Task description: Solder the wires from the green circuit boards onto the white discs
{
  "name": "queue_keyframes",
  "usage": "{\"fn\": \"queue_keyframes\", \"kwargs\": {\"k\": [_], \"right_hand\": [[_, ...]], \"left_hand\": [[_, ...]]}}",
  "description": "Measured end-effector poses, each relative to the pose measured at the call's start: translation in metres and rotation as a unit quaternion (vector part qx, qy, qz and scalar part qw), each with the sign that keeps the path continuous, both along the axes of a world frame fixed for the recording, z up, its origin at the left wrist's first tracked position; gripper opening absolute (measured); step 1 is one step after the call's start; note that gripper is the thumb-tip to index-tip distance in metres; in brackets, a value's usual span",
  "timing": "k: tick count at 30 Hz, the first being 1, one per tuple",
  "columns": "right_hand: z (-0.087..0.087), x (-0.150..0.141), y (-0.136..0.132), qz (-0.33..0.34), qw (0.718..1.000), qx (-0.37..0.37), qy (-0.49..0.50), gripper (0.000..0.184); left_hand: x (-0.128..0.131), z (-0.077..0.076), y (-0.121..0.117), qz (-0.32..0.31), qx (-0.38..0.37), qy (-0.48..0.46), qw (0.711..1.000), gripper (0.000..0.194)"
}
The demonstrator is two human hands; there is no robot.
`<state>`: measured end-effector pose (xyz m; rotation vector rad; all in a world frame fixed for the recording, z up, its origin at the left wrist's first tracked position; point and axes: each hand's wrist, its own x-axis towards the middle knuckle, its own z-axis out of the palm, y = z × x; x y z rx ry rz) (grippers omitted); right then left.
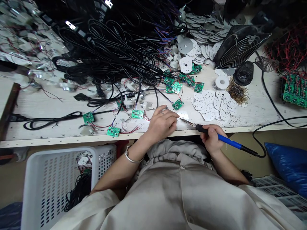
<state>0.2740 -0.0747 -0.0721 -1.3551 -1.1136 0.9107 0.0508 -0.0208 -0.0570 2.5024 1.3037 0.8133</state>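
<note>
My right hand (pixel 213 137) grips a blue-handled soldering iron (pixel 229 141). The iron points left, its tip close to a small white plate (pixel 184 115) near the bench's front edge. Just left of that plate is my left hand (pixel 163 123), fingers curled and pressed together; whatever they pinch is hidden. A green circuit board (pixel 178 104) with a black cable lies just beyond my left fingertips. More wired boards, including one board (pixel 137 114) to the left, rest beside small motors (pixel 146 105). White octagonal plates (pixel 213 105) are spread in a pile beyond the iron.
Black cables (pixel 115 48) are heaped at the back. Toward the right stand a solder spool (pixel 220 83), a dark tip-cleaning pot (pixel 243 73) and a fan (pixel 240 48). The iron's cord (pixel 268 119) loops rightward. A white basket (pixel 59 153) sits below the bench at left.
</note>
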Motion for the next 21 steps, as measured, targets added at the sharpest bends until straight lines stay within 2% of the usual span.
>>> {"fn": "queue_keyframes", "kwargs": {"k": [5,8,10,13,15,18,21], "right_hand": [[-0.002,-0.004,0.0,-0.008,1.0,0.02,0.022,0.029],[0.0,-0.004,0.002,-0.018,0.994,0.086,0.063,0.022],[0.002,-0.001,0.005,-0.038,0.988,0.143,0.048,0.02],[0.005,0.008,0.016,-0.061,0.973,0.217,-0.056,0.022],[0.009,0.015,0.027,-0.055,0.962,0.234,-0.131,0.022],[0.015,0.02,0.046,-0.03,0.943,0.217,-0.249,0.024],[0.021,0.018,0.064,0.006,0.913,0.181,-0.365,0.036]], "left_hand": [[0.0,0.001,-0.001,-0.012,0.024,0.013,1.0,0.017],[-0.002,0.004,-0.005,-0.021,0.051,0.046,0.997,0.013],[-0.006,0.006,-0.009,-0.018,0.056,0.072,0.996,0.015],[-0.018,0.006,-0.011,-0.021,0.084,0.102,0.991,0.019],[-0.031,0.004,-0.01,-0.031,0.12,0.119,0.985,0.017],[-0.053,0.002,-0.01,-0.044,0.143,0.135,0.98,0.015],[-0.074,0.001,-0.012,-0.04,0.127,0.136,0.982,0.016]]}}
